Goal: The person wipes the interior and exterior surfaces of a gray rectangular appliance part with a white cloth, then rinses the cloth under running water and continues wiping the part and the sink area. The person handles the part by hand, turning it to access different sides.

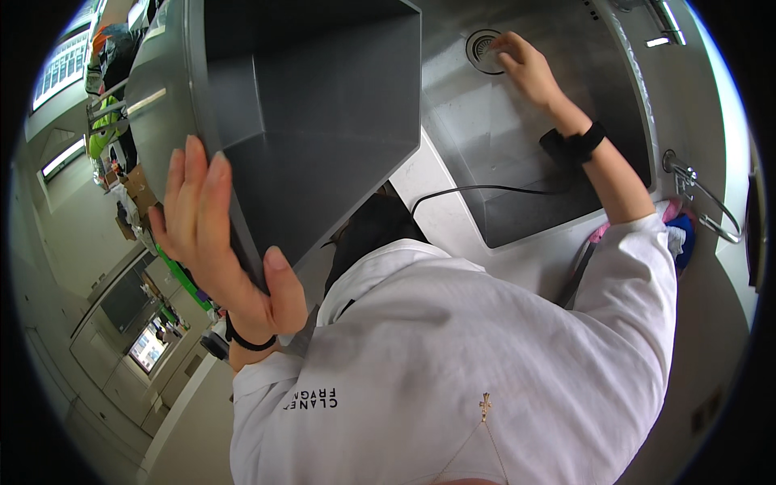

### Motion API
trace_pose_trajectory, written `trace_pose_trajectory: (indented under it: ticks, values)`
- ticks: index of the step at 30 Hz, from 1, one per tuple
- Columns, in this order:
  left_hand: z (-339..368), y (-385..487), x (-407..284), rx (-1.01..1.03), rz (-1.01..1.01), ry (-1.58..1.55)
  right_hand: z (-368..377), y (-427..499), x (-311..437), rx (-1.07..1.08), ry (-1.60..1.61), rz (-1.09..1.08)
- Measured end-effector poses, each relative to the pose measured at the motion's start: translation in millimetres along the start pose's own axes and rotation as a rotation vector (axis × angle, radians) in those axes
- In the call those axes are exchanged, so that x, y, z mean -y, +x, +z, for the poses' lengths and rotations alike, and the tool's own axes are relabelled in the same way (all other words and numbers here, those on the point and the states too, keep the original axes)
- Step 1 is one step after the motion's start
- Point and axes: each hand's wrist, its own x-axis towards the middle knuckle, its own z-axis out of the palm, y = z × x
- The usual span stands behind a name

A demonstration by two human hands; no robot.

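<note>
A large dark grey metal box [321, 103], open-topped and tilted, stands at the left in front of me. My left hand [209, 236] is at its near left edge. The rim passes between the thumb and the outstretched fingers. A black band is around that wrist. To the right is a stainless-steel sink [473, 121] with a round drain strainer [483, 52]. My right hand [528, 68] hangs over the strainer, fingers bent and thumb apart. Nothing shows in it, and I cannot tell whether the fingertips touch the strainer. That wrist wears a black strap [573, 143].
A black cable [473, 188] crosses the white countertop [427, 176] into the sink. Chrome faucet parts [667, 24] and a curved chrome fitting [685, 176] stand at the right. Pink and blue items [679, 233] lie by my right elbow. Cardboard boxes [139, 188] are piled far left.
</note>
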Motion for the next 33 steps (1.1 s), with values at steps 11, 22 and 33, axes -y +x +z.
trace_pose_trajectory:
  ticks: [11, 22, 33]
  values:
    - [3, 19, -4, 0.041, -0.005, -0.039, 68, 47, 70, -0.028, -0.629, -0.983]
    - [-4, 32, -8, 0.16, -0.017, 0.017, 56, 15, 79, 0.411, -0.621, -1.012]
    - [-6, 27, -9, 0.15, 0.005, 0.056, 95, 26, 101, 0.51, -0.493, -1.051]
